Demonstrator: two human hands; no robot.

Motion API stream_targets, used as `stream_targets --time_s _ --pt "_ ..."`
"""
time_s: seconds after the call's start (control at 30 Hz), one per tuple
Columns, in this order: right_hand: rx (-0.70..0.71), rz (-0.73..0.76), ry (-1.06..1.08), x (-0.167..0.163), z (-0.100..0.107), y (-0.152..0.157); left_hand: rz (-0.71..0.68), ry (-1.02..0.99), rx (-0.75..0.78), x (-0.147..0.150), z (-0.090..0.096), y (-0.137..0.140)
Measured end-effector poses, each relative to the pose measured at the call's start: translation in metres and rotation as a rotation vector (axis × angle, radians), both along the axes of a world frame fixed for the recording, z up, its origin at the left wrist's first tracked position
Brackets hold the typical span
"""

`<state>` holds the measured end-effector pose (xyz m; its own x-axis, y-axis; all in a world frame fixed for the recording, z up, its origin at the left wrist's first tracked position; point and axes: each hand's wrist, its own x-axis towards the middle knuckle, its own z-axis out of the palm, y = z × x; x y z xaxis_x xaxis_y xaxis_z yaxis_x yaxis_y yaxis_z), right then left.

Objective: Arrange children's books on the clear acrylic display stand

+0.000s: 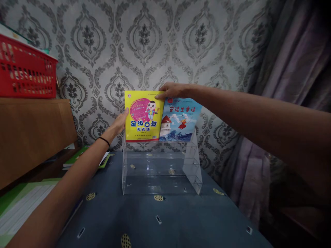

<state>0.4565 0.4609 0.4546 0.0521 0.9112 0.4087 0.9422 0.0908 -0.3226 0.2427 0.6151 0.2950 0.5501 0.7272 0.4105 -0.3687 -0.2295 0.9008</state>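
A yellow workbook (143,117) with a pink circle and a cartoon child stands upright at the top tier of a clear acrylic rack (155,167). My left hand (120,122) grips its left edge, with the other fingers hidden behind it. At the workbook's upper right corner is my right hand (170,90), thumb in front and fingers bent over the top. Beside it on the right, a blue storybook (179,119) with a red-roofed tower and waves stands on the same tier, partly under my right wrist. The lower tiers show only clear plastic.
A dark blue patterned tablecloth (181,220) lies under the rack. To the left are green-covered books (77,157), papers (26,206) and a wooden cabinet (36,134) bearing a red basket (28,69). Patterned wallpaper (144,41) is behind; a curtain (289,75) hangs right.
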Motion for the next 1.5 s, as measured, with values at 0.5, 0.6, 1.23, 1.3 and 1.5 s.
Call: stream_targets --time_s 0.5,0.6,1.23,1.3,1.5 --pt "0.005 0.014 -0.185 -0.01 0.005 -0.014 -0.099 0.014 0.065 -0.014 -0.001 -0.012" --pt "0.028 0.002 -0.21 -0.014 0.006 -0.019 -0.063 0.014 0.068 -0.016 -0.001 -0.012" --pt "0.303 -0.022 0.026 0.001 0.008 -0.04 0.017 0.0 0.086 -0.021 0.009 -0.029" --pt "0.481 -0.074 0.026 0.003 0.004 -0.049 0.032 -0.001 0.099 -0.023 0.009 -0.033" --pt "0.736 -0.001 -0.06 -0.026 -0.092 -0.104 0.28 -0.101 0.181 -0.044 0.0 -0.041"
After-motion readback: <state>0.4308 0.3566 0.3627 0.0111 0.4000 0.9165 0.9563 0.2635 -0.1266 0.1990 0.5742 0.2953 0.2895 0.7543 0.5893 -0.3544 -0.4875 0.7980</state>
